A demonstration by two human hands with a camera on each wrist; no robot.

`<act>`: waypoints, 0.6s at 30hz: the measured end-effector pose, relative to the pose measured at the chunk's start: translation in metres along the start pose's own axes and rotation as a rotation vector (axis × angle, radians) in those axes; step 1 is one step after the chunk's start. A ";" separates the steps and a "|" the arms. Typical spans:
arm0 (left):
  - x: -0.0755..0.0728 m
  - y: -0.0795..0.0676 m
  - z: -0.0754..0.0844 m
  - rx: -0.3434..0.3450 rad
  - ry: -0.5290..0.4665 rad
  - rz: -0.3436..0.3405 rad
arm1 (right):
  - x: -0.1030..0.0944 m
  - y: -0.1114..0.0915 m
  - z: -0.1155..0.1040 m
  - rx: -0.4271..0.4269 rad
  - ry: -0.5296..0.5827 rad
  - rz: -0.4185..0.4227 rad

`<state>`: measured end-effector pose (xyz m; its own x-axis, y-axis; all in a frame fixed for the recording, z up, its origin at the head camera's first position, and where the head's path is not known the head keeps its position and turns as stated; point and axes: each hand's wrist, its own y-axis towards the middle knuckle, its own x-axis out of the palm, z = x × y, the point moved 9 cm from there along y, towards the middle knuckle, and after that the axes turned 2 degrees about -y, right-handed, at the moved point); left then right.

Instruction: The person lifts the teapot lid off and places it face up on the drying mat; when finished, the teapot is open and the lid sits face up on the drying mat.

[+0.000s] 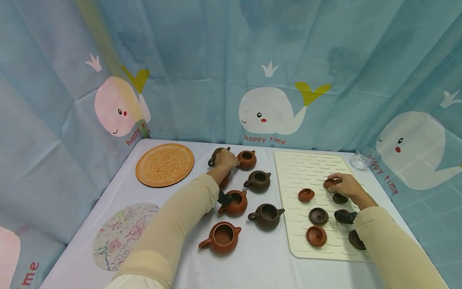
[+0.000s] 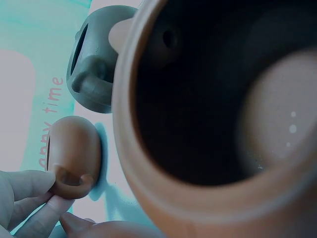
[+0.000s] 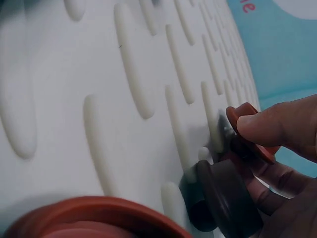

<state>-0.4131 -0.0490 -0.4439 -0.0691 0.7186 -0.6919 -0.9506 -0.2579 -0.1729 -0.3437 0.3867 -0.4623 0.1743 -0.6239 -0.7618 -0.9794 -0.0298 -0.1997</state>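
At the back of the table my left hand pinches the handle of a reddish-brown clay teapot, which has no lid on it. The left wrist view shows thumb and fingers at that teapot's handle, with a dark brown teapot beyond it. Over the ridged cream mat, my right hand pinches a small reddish-brown teapot lid between thumb and fingers. Close by its fingers, a dark lid leans on edge in the right wrist view.
Several lidless teapots stand mid-table, among them a dark one and a red one. More lids, such as a dark one, lie on the mat. A clear glass stands back right; round mats, one orange, lie left.
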 end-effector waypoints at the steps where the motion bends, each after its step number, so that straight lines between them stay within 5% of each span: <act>1: 0.000 0.000 0.000 0.000 -0.001 0.000 | 0.000 0.000 0.001 -0.003 -0.005 0.002; 18: 0.000 -0.001 0.001 0.012 0.003 -0.013 | 0.000 -0.002 -0.001 -0.005 -0.056 -0.015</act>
<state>-0.4127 -0.0478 -0.4427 -0.0560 0.7199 -0.6918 -0.9551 -0.2406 -0.1730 -0.3419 0.3861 -0.4617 0.1940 -0.5786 -0.7922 -0.9772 -0.0428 -0.2081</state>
